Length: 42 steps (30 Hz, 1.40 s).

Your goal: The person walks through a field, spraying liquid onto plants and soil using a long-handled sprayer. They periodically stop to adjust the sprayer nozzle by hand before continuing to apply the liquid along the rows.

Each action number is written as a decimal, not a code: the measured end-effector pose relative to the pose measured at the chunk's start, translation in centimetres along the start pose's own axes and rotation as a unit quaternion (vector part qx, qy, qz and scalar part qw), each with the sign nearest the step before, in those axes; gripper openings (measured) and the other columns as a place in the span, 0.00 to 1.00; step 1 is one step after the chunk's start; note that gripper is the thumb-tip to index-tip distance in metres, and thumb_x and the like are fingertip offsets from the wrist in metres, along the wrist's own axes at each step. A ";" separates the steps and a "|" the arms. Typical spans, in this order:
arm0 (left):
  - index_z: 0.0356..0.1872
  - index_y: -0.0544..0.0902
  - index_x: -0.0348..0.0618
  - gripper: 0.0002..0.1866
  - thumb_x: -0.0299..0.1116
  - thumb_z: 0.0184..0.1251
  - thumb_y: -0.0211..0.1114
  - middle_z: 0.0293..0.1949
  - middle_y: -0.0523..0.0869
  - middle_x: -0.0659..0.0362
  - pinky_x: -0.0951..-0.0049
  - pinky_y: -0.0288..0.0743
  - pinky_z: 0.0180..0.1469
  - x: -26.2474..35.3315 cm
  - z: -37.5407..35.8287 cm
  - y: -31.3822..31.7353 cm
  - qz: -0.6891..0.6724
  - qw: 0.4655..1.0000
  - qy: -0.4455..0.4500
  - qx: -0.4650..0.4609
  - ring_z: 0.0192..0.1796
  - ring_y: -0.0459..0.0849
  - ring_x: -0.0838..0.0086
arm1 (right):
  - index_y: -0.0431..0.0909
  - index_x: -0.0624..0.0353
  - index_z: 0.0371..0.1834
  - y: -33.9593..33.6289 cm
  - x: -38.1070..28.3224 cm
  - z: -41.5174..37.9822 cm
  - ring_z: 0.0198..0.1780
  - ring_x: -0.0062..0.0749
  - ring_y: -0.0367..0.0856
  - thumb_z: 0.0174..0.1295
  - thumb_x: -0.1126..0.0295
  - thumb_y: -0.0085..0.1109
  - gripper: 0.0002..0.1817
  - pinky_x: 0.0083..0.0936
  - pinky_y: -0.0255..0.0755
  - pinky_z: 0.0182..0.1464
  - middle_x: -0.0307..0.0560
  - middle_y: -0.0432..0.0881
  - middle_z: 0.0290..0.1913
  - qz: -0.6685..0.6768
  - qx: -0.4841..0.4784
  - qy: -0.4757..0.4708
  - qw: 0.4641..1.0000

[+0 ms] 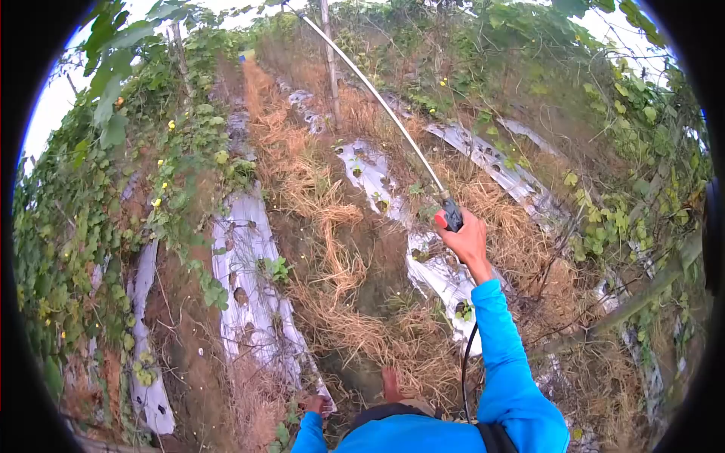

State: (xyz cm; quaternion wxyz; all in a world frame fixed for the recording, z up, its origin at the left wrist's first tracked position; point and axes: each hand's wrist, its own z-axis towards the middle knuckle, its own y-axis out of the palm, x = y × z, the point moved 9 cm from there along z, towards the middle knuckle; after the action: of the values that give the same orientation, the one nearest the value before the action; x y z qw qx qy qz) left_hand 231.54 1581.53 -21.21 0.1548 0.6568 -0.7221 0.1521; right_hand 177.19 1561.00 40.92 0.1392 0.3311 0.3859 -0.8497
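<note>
My right hand (pixel 470 240) is wrapped round the black handle of a spray wand (pixel 387 107), which has a red part at its side. The wand's long pale tube slants up and to the left, its tip near the top edge of the view. A thin black hose (pixel 464 370) hangs down beside my right forearm. Low in the view, my left hand (pixel 318 405) is by my waist with its fingers curled in. What it grips, if anything, I cannot make out. A strip of silvery plastic mulch (pixel 253 279) lies on the ground just beyond it.
Climbing vines with yellow flowers (pixel 91 234) rise on the left, and more vines (pixel 604 151) on the right. A straw-covered path (pixel 332 219) runs ahead between mulch rows. A wooden post (pixel 331 68) stands beyond the wand. My bare foot (pixel 391 385) shows below.
</note>
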 end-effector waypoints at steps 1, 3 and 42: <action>0.43 0.80 0.46 0.17 0.46 0.63 0.56 0.36 0.86 0.56 0.56 0.74 0.32 -2.0 -1.0 -0.4 0.006 1.000 -0.006 -0.004 0.31 0.82 0.64 | 0.79 0.62 0.29 -1.2 -0.1 -1.5 0.31 0.58 0.81 0.41 0.58 0.68 0.18 0.43 0.72 0.37 0.59 0.82 0.26 0.014 -0.008 0.001 1.000; 0.37 0.81 0.49 0.12 0.43 0.58 0.59 0.30 0.85 0.57 0.64 0.72 0.25 -4.8 -2.4 -0.4 -0.079 0.997 -0.002 -0.012 0.26 0.81 0.68 | 0.80 0.63 0.30 -3.0 0.0 -3.2 0.29 0.52 0.81 0.41 0.60 0.69 0.18 0.41 0.72 0.36 0.57 0.82 0.25 -0.005 -0.013 0.002 1.000; 0.33 0.81 0.42 0.12 0.40 0.62 0.57 0.25 0.81 0.58 0.68 0.70 0.19 -50.3 -25.5 21.7 -0.077 0.994 0.057 0.053 0.19 0.77 0.70 | 0.62 0.56 0.30 -34.5 3.4 -48.9 0.22 0.24 0.62 0.44 0.69 0.66 0.19 0.23 0.57 0.23 0.39 0.62 0.22 0.749 -0.500 0.082 0.427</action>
State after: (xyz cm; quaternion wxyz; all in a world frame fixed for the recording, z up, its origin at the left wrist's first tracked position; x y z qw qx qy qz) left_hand 215.00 1639.63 -19.74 0.1722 0.7080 -0.6502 0.2150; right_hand 179.99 1620.54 34.50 0.8295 0.4307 0.3534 -0.0381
